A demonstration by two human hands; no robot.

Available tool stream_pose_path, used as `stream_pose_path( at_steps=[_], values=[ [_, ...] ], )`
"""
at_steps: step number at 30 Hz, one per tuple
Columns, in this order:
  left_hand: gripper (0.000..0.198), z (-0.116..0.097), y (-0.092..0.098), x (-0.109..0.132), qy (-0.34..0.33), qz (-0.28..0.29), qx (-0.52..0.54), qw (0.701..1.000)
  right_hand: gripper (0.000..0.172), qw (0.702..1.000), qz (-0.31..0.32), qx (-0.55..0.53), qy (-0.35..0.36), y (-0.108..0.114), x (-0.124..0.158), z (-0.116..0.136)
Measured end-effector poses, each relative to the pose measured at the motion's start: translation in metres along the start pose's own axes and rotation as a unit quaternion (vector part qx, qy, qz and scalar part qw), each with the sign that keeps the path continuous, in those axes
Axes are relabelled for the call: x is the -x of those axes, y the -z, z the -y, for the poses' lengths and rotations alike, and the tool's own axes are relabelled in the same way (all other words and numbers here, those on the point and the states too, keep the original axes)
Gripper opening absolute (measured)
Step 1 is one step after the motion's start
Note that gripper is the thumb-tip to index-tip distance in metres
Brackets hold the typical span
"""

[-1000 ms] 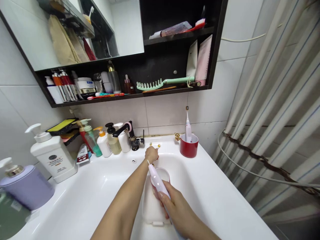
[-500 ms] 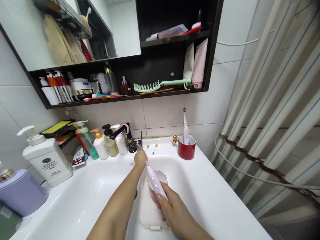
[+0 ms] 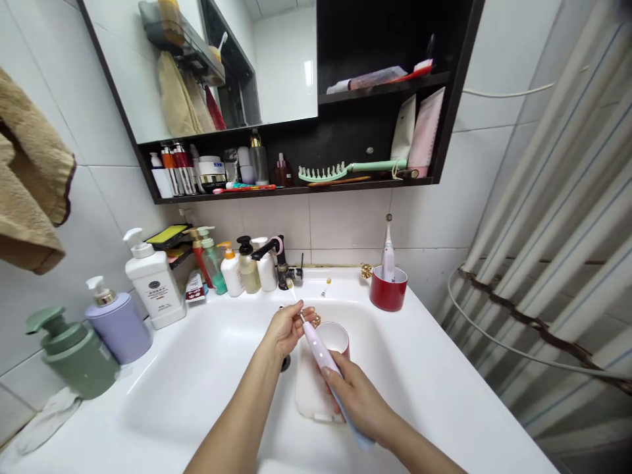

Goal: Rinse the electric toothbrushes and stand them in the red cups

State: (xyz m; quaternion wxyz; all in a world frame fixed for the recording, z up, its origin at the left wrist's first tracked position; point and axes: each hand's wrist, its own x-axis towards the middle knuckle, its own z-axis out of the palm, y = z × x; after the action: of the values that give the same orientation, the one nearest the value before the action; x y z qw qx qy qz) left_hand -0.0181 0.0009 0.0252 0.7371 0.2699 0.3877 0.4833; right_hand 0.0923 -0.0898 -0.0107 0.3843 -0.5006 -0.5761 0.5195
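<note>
My right hand [image 3: 358,398] is wrapped round a pale pink electric toothbrush handle [image 3: 320,352], tilted with its bare metal shaft up toward my left hand. Between the fingers of my left hand [image 3: 286,329] is a toothbrush head [image 3: 291,289], its yellowish bristle end pointing up toward the tap. The left fingers are close to the handle's shaft; whether they touch it, I cannot tell. Another brush head [image 3: 326,286] lies on the sink's back ledge. Below the hands, a red and white cup [image 3: 336,336] stands on a white case [image 3: 311,395] in the basin, partly hidden.
A black tap [image 3: 281,260] rises behind the basin [image 3: 197,368]. On the right corner, a red cup [image 3: 388,291] holds another electric toothbrush [image 3: 388,253]. Pump bottles [image 3: 158,289] line the left rim. A dark cabinet [image 3: 296,192] overhangs the sink; corrugated panels [image 3: 538,230] flank the right.
My left hand has come back from the tap area toward the handle, with one brush head lifted off the ledge. The right hand keeps its hold. The view has swung left.
</note>
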Motion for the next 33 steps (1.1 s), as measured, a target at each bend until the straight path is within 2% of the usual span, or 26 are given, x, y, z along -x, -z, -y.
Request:
stream_pose_path(
  at_steps=[5, 10, 12, 16, 21, 24, 29, 33],
  values=[
    [0.009, 0.011, 0.003, -0.003, -0.021, -0.002, 0.012, 1.0, 0.021, 0.999, 0.007, -0.036, -0.014, -0.003, -0.001, 0.0],
    [0.007, 0.017, 0.003, -0.008, -0.04, 0.003, -0.012, 0.999, 0.022, 0.992, 0.011, -0.107, -0.068, -0.006, 0.0, 0.004],
    [0.007, 0.019, 0.002, -0.009, -0.038, 0.008, -0.013, 0.999, 0.022, 0.99, 0.008, -0.122, -0.069, -0.007, 0.0, 0.004],
    [0.008, 0.022, 0.002, -0.009, -0.026, 0.012, -0.013, 1.0, 0.022, 0.994, -0.03, -0.087, -0.061, -0.007, 0.0, 0.004],
    [0.009, 0.022, 0.001, -0.007, -0.014, 0.013, -0.008, 1.0, 0.023, 0.987, -0.009, -0.127, -0.093, -0.008, 0.001, 0.008],
    [0.01, 0.023, -0.001, -0.006, -0.01, 0.01, -0.006, 1.0, 0.022, 0.99, -0.022, -0.117, -0.082, -0.008, 0.002, 0.008],
    [0.015, 0.024, -0.005, -0.003, 0.007, 0.006, 0.019, 1.0, 0.024, 0.986, -0.001, -0.141, -0.088, -0.006, 0.0, 0.003],
    [0.014, 0.023, -0.006, -0.002, -0.024, 0.014, -0.008, 1.0, 0.023, 0.996, -0.058, -0.063, -0.028, -0.005, -0.003, 0.0]
  ],
)
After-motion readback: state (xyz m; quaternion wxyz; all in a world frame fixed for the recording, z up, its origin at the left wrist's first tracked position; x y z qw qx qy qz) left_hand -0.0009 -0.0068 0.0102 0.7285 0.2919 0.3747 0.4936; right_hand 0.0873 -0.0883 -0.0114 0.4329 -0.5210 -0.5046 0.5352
